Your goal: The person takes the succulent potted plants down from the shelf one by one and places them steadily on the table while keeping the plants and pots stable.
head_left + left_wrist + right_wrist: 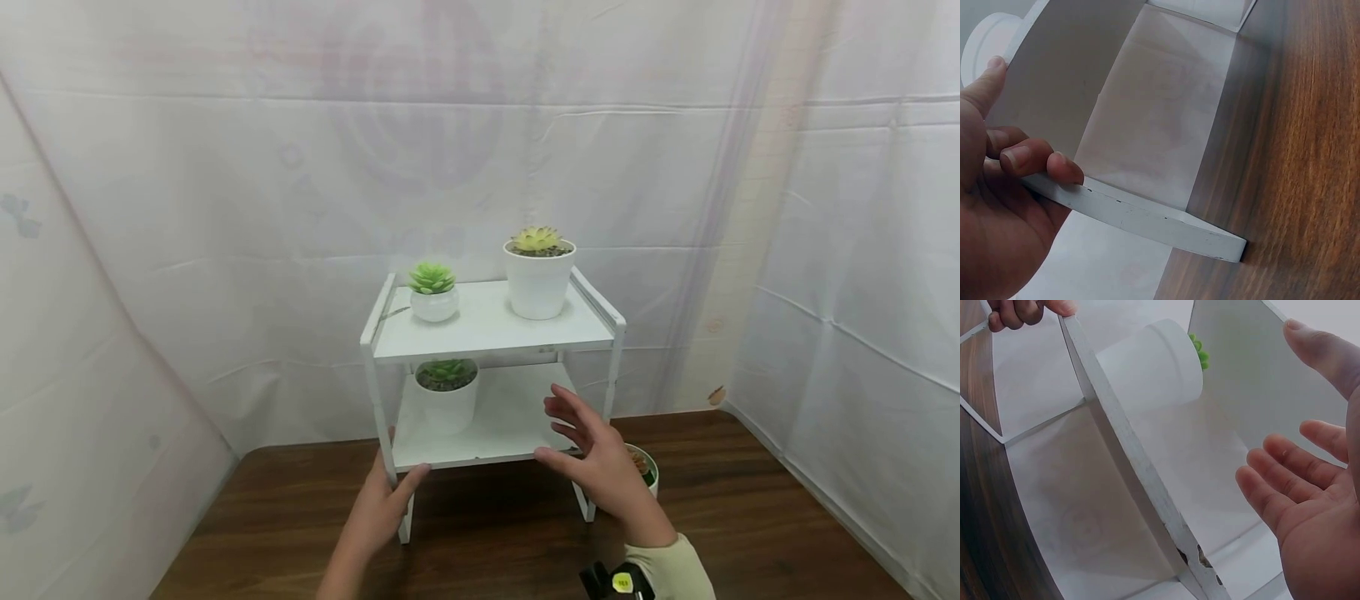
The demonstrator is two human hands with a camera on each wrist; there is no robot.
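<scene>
A white two-tier shelf (pixel 487 337) stands on the wooden table. My left hand (pixel 378 504) grips its left front leg at the lower tier, with the thumb on the tier's front edge; the left wrist view shows curled fingers (pixel 1029 155) at the white frame. On the lower tier's left side sits a succulent in a white pot (pixel 450 408). My right hand (pixel 600 467) is held by the tier's right front corner, fingers spread and holding nothing. In the right wrist view its palm (pixel 1322 544) faces the chipped shelf edge (pixel 1141 456).
On the top tier stand a small bright-green succulent (pixel 433 304) at left and a larger white pot with a yellow-green succulent (pixel 538 283) at right. Another potted plant (pixel 651 473) is on the table (pixel 750 500), partly behind my right hand. White sheeting (pixel 262 208) hangs around the table.
</scene>
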